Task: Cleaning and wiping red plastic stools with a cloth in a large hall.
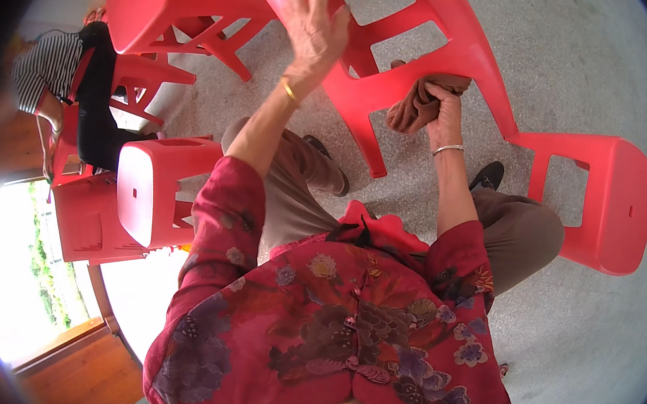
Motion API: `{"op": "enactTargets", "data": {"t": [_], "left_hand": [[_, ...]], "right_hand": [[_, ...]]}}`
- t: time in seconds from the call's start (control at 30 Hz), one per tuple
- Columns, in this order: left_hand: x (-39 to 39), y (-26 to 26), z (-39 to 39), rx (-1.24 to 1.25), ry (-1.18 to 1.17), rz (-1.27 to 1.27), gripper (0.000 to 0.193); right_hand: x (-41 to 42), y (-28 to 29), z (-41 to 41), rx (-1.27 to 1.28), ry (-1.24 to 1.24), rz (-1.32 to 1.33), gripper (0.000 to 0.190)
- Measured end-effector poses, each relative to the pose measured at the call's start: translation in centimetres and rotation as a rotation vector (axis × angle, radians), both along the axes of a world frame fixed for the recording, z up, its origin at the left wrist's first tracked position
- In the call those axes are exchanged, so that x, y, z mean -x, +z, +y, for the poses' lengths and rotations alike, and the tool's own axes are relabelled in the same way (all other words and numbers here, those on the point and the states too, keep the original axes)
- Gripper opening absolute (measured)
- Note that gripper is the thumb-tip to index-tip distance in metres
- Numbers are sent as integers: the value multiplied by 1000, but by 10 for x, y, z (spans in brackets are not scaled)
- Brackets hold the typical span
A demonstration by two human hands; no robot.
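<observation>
A red plastic stool (423, 74) is tilted in front of me, its seat partly cut off by the top of the view. Over the seat's near corner lies my left hand (317, 23), slightly blurred, with a gold bracelet at the wrist. Its fingers are bent and apart with nothing between them; whether they press on the plastic cannot be told. My right hand (446, 111), with a silver bangle, grips a crumpled brown cloth (411, 108) against a leg panel of this stool. Part of the cloth is hidden behind the red plastic.
Another red stool (621, 207) lies on its side at right. To the left are a red stool (164, 192) and stacked red stools (150, 4). A person in a striped top (50, 65) bends among them. A bright doorway (8, 265) opens at lower left. Speckled floor (569, 74) surrounds us.
</observation>
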State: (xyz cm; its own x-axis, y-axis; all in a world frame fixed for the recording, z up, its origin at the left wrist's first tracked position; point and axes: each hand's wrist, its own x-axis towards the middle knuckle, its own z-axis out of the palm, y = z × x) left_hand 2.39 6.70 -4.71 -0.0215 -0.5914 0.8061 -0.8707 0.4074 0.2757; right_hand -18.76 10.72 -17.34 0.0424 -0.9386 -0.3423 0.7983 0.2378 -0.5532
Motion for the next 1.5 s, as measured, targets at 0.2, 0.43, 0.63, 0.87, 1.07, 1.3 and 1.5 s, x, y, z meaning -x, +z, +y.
{"op": "enactTargets", "data": {"t": [0.2, 0.43, 0.63, 0.87, 1.07, 1.3, 1.5], "left_hand": [[-4, 11, -20, -19, 153, -302, 89], [62, 17, -74, -11, -180, -301, 74], [73, 2, -105, 95, -33, -225, 68], [69, -4, -113, 68, -56, -213, 69], [61, -4, -120, 17, -38, -230, 68], [63, 7, -137, -10, -63, -262, 68], [57, -1, -158, -142, -33, -215, 71]], "right_hand": [[42, -19, 10, -70, 30, 27, 23], [81, -47, 6, -170, -147, -22, 24], [61, -70, -12, -43, -294, -177, 23], [10, -44, 9, -189, -166, -282, 17], [-1, -52, 23, -117, 204, -40, 24], [5, -94, -7, -308, -80, -19, 25], [11, -91, -119, 716, -322, 1052, 25]]}}
